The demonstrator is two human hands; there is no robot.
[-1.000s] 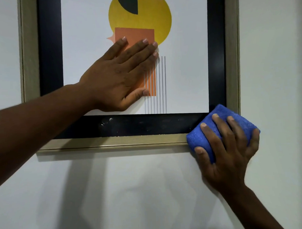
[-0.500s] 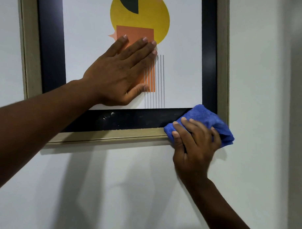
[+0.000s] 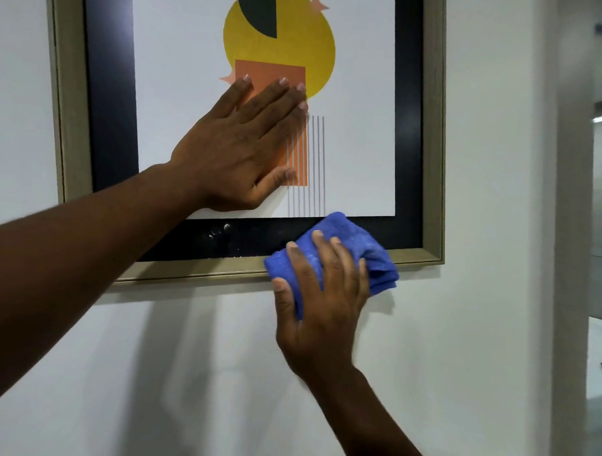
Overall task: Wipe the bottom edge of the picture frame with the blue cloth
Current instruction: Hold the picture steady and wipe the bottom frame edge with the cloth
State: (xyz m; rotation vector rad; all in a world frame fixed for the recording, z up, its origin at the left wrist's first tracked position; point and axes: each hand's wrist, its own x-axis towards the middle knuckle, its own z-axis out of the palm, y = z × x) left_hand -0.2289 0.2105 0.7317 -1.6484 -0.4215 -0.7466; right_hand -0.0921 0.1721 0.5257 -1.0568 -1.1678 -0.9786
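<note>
White wall point(image 3: 195, 368) carried the picture frame point(image 3: 434, 121). I saw the right hand point(image 3: 321, 305) clamped on the folded blue cloth point(image 3: 341, 240), pressing it against the frame's bottom edge point(image 3: 192, 272), right of centre. Soft and light, it should bunch easily, so I judged a full-palm hold best. The left hand point(image 3: 242, 151) lay spread flat on the print point(image 3: 358, 140), its forearm crossing the unwiped bottom-left corner. White specks point(image 3: 219, 230) dotted the black mat.

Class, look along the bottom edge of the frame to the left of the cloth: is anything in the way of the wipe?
Nothing rests on the bottom edge left of the cloth. Further left, the left forearm crosses in front of it.
</note>
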